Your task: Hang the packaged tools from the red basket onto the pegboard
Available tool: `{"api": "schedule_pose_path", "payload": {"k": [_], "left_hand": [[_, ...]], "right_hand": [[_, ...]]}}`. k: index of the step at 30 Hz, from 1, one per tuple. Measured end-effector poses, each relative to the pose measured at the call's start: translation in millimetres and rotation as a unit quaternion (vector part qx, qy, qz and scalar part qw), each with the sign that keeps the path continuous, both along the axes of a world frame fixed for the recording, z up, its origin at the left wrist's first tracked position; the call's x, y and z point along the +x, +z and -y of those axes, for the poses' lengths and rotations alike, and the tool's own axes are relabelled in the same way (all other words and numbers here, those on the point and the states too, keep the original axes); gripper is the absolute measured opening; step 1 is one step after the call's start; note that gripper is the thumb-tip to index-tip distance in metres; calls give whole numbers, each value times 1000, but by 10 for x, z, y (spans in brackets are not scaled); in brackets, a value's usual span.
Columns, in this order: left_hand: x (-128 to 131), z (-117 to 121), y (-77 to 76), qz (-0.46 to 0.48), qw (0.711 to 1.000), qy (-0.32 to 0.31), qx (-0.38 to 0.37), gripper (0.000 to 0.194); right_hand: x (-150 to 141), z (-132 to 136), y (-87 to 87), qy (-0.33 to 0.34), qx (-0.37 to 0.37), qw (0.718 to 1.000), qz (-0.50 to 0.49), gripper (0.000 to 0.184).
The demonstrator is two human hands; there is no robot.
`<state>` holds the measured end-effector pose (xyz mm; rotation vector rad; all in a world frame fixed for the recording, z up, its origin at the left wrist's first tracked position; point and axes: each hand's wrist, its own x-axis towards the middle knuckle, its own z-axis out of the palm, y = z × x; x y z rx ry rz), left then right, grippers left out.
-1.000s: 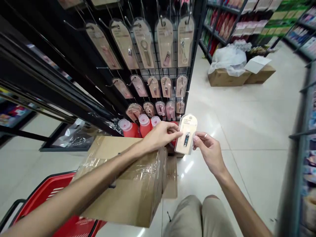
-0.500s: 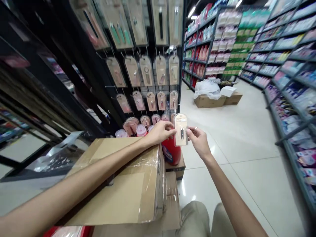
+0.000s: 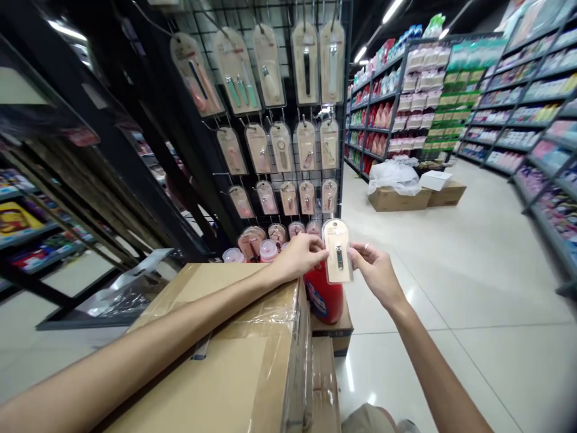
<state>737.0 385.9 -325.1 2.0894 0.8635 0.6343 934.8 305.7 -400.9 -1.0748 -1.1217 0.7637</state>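
Note:
A packaged nail clipper (image 3: 339, 257) on a beige card is held upright between my two hands. My left hand (image 3: 303, 257) pinches the card's left edge, its forearm stretched over a taped cardboard box (image 3: 225, 361). On the card's right edge, the thumb and fingers of my right hand (image 3: 376, 270) are closed; a ring shows on one finger. Right behind and below the package stands a red bottle (image 3: 325, 297), partly covered by it. Similar carded packs (image 3: 307, 144) hang in rows on a wire-grid rack beyond my hands.
Pink-lidded containers (image 3: 269, 249) stand behind the big box. Dark slanted rack posts (image 3: 135, 150) rise at left, with clear plastic wrap (image 3: 121, 294) low beside them. Open cartons (image 3: 401, 199) with white plastic lie on the tiled aisle floor (image 3: 406, 240). Stocked shelves (image 3: 536, 96) line the right.
My view has tilted up and turned slightly left, so the rack and package sit lower and farther right in the picture. Both hands keep their hold on the packaged nail clipper.

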Motion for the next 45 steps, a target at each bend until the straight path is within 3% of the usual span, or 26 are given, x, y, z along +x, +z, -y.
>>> {"api": "schedule_pose_path", "payload": {"k": [7,14,18,24,27,31,35,38,41,45], "left_hand": [[14,123,42,-60,994,17,92,13],[17,156,27,-40,997,12,61,18],[-68,24,95,11,998,53,46,26],[-611,-687,368,73,973,187,117,25],[-799,-954,264,109,945,271,149,32],[-801,-1072,0,106,945,264,158,50],[-731,-1116,-124,91,956,235,153,68],[-711,-1128,-149,73,960,225,150,63],[-723,-1112,-157,36,956,257,140,58],[-729,-1071,-136,-3,947,289,139,52]], "right_hand": [[-6,94,-146,1,-33,999,13,44],[46,134,-187,11,-40,999,-4,45],[-54,-60,55,-1,8,1000,14,44],[-645,-1131,657,-8,121,987,101,27],[-933,-1597,692,-33,107,981,157,21],[-1040,-1879,539,-69,78,977,187,24],[-996,-1965,460,-73,72,973,207,26],[-1002,-2016,486,-85,52,959,264,27],[-1018,-2044,529,-108,14,947,301,23],[-979,-1778,577,-129,-6,941,313,24]]}}
